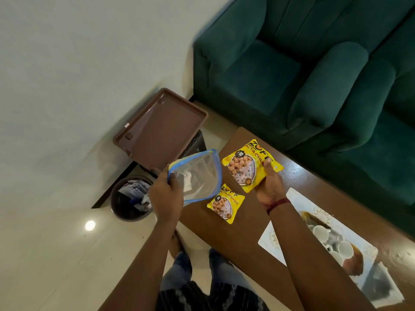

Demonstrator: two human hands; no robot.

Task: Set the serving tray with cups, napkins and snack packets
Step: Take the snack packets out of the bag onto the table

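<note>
My left hand (167, 196) grips a clear zip pouch (197, 176) with a blue edge, held over the left end of the wooden table (235, 239). My right hand (269, 182) holds a yellow soya chunks packet (244, 164) just above the table. A second, smaller yellow packet (225, 204) lies flat on the table between my hands. A brown serving tray (161, 126) rests tilted on a dark stool beyond the table's end, with nothing on it. Several white cups (330, 241) stand on a white patterned mat (278, 236) to the right.
A dark waste bin (132, 198) with crumpled paper stands on the tiled floor left of the table. A green sofa (303, 70) runs along the table's far side. My legs (197, 272) are at the table's near edge.
</note>
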